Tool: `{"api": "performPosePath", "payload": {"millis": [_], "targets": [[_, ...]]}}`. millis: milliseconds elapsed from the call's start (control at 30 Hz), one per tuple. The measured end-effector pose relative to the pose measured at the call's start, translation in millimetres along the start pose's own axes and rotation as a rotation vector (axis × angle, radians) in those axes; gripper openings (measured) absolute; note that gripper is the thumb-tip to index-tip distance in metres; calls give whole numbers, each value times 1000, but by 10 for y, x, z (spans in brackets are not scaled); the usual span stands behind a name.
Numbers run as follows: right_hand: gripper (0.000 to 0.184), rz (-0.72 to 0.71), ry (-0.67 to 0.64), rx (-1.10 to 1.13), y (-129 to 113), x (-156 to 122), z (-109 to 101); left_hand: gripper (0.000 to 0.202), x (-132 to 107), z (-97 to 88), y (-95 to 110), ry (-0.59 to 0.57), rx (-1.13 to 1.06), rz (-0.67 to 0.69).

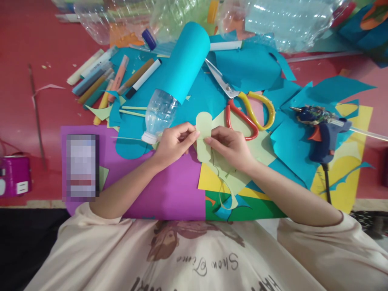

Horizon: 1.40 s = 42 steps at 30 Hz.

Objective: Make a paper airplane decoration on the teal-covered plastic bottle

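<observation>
Between my two hands is a pale green paper strip (204,121) with a rounded top end, held upright over the paper sheets. My left hand (177,141) pinches its left edge between thumb and fingers. On the opposite edge, my right hand (230,145) pinches it the same way. Just beyond my left hand lies a clear plastic bottle (160,113), its upper part bare and its body wrapped in a bright blue paper tube (189,60). Scissors (242,105) with one red and one yellow handle lie partly open beyond my right hand.
Several markers (97,76) lie at the left, above a phone (80,165) on purple paper (157,186). A corded glue gun (324,133) rests at the right among blue scraps. Large clear bottles (273,20) line the far side. Curled green offcuts (232,196) lie near my body.
</observation>
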State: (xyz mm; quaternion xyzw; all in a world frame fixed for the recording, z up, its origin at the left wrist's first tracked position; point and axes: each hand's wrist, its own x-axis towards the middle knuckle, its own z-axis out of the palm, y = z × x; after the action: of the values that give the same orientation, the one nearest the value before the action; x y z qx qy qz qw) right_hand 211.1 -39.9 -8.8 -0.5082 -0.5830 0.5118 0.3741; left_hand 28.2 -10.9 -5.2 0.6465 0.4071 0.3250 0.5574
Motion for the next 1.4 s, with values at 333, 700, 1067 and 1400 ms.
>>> {"api": "performPosePath", "payload": {"millis": [333,700,1067,1400], "targets": [[28,-1,-18,-30,15,-4,3,38,7,0,-11,4,42,15],[28,-5,-31,-18,-4,-4,-1,39,2,-11,0,-23,51,-8],[33,32,-22,39,3,-4,8,44,17,-4,13,-63,156,27],[41,7,-12,33,-20,13,4,47,15,-13,33,-97,170,35]]}}
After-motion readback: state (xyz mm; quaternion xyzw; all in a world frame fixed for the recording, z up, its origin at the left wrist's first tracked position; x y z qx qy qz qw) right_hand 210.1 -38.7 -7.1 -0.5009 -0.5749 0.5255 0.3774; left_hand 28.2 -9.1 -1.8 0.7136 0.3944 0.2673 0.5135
